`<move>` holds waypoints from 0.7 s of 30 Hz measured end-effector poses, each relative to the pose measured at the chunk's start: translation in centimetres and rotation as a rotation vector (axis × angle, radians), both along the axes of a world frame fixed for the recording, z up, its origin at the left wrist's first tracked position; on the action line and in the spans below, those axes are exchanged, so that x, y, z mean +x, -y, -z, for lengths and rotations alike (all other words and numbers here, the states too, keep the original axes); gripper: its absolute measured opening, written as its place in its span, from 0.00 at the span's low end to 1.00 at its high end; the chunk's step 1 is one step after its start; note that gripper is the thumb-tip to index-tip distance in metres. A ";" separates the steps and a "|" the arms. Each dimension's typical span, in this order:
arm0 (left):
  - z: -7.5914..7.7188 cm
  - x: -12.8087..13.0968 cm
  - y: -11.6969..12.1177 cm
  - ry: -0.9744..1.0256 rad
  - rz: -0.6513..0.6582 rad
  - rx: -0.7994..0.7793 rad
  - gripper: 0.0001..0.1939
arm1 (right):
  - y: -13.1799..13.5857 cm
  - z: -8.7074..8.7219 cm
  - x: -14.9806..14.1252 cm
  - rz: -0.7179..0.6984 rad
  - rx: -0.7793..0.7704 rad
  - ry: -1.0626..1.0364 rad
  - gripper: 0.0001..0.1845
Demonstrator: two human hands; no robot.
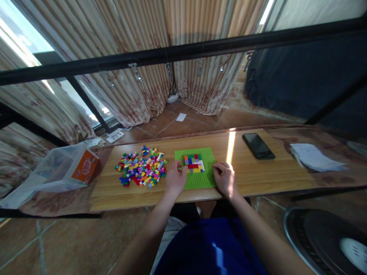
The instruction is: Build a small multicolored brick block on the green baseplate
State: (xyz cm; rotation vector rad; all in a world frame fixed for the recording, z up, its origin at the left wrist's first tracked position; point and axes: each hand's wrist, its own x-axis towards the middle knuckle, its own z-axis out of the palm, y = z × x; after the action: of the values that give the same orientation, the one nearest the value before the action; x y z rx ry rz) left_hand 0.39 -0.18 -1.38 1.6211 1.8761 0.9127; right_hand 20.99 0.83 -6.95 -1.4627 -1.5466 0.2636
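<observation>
A green studded baseplate (197,184) lies on the wooden table, partly under my hands. On it stands a low build of toy bricks (193,164) in red, blue, yellow, orange, white and green. My left hand (176,178) is at the plate's left edge, thumb and fingers apart, close beside the build; no brick shows between them. My right hand (225,178) rests at the plate's right edge with its fingers curled in. What those fingers hold, if anything, is hidden. Left of my left hand spreads a pile of loose small bricks (143,167) in many colours.
The wooden table (252,177) carries a black phone (258,146) at the right. A clear plastic bin (61,170) with an orange label stands to the left. White papers (317,157) lie to the right. A black metal bar (195,50) crosses beyond the table.
</observation>
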 end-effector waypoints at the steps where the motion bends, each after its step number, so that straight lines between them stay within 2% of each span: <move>1: 0.1 -0.5 1.0 0.005 0.024 0.033 0.15 | 0.0 0.0 0.0 0.000 0.001 0.002 0.10; 6: 1.4 -3.7 6.7 -0.052 0.106 0.131 0.12 | 0.0 0.1 0.1 0.006 0.009 0.031 0.11; 9: 2.3 -6.0 8.7 -0.082 0.019 0.156 0.12 | 0.1 0.3 0.3 0.001 0.014 0.055 0.11; 14: 2.7 -9.8 8.8 -0.186 -0.182 0.164 0.11 | 0.0 0.5 0.5 0.004 0.009 0.066 0.11; 17: 2.7 -11.1 8.1 -0.259 -0.232 0.133 0.11 | 0.0 0.5 0.5 0.003 0.008 0.082 0.12; 21: 2.9 -11.6 7.2 -0.336 -0.255 0.086 0.11 | 0.0 0.6 0.6 0.007 0.010 0.087 0.12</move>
State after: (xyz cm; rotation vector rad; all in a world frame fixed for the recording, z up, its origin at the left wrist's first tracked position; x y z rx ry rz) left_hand -11.16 -7.42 -4.28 1.6966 2.3459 0.8740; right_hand 21.58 0.81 -7.54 -1.4889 -1.6100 0.1899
